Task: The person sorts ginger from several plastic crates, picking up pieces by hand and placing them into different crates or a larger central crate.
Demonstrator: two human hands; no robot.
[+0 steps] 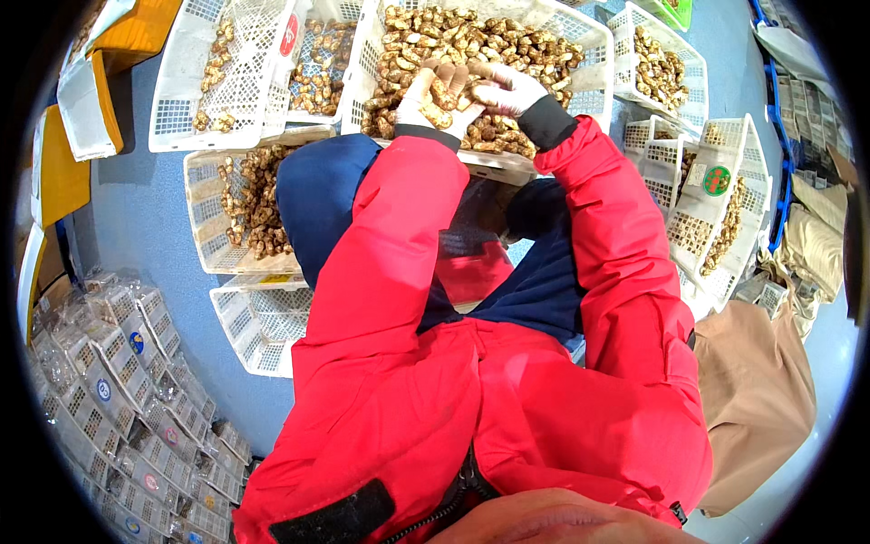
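Observation:
My left hand (416, 102), in a pale glove, is palm up over a large white plastic crate (591, 75) of brown and cream mushrooms (476, 44), which look like matsutake. In its palm lie a brown-streaked mushroom (444, 95) and a paler one (436, 116), with the fingers curled around them. Reaching in from the right, my gloved right hand (513, 90) has its thumb and fingers bent close to my left fingers. Whether something small sits between its fingertips is hard to see. Loose mushrooms fill the crate beneath both hands.
White crates with fewer mushrooms stand left (255, 81), lower left (204, 224) and right (663, 109). Another white crate (262, 326) sits by my left knee. Stacked crates (136, 381) line the lower left. Brown cloth (754, 408) hangs at right; yellow-orange boxes (64, 170) are far left.

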